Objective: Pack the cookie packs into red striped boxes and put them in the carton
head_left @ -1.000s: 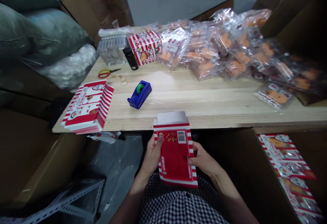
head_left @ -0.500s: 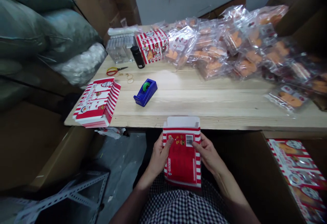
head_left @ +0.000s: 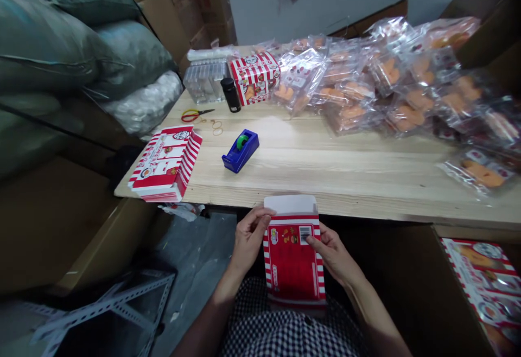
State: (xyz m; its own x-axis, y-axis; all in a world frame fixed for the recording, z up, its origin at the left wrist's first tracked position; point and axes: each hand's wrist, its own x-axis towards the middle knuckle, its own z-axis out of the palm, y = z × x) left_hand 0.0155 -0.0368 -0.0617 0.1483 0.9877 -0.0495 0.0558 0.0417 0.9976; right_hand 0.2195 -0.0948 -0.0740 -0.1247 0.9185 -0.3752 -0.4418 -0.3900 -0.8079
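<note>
Closest in, over a lap in black-and-white checked cloth (head_left: 285, 335), a flat red-and-white striped carton (head_left: 295, 262) is held upright, its printed back with the barcode facing up. The left hand (head_left: 248, 237) is clamped on the carton's upper left edge, fingertips curled at the base of the white top flap (head_left: 290, 204). The right hand (head_left: 331, 251) grips the right edge, its thumb pressed on the front just beside the barcode. The flap's tip overlaps the near edge of the pale wooden worktop (head_left: 325, 167).

On the floor to the left lie slotted metal angle bars (head_left: 106, 308). At the right, an open cardboard box holds packed striped cartons (head_left: 484, 275).

On the worktop's near left corner sits a stack of flat cartons (head_left: 165, 164), slightly overhanging the edge. A blue tape dispenser (head_left: 241, 151) stands just beyond it, well apart from the carton in hand. Farther back lie red-and-yellow scissors (head_left: 195, 114) with a few rubber bands (head_left: 217, 127) beside them, then a black bottle (head_left: 230, 95) between clear plastic trays (head_left: 203, 80) and an assembled striped box (head_left: 254, 77). A heap of clear bags with orange contents (head_left: 386, 85) covers the far right of the worktop. Grey-green sacks (head_left: 61, 48) are piled at the left.
</note>
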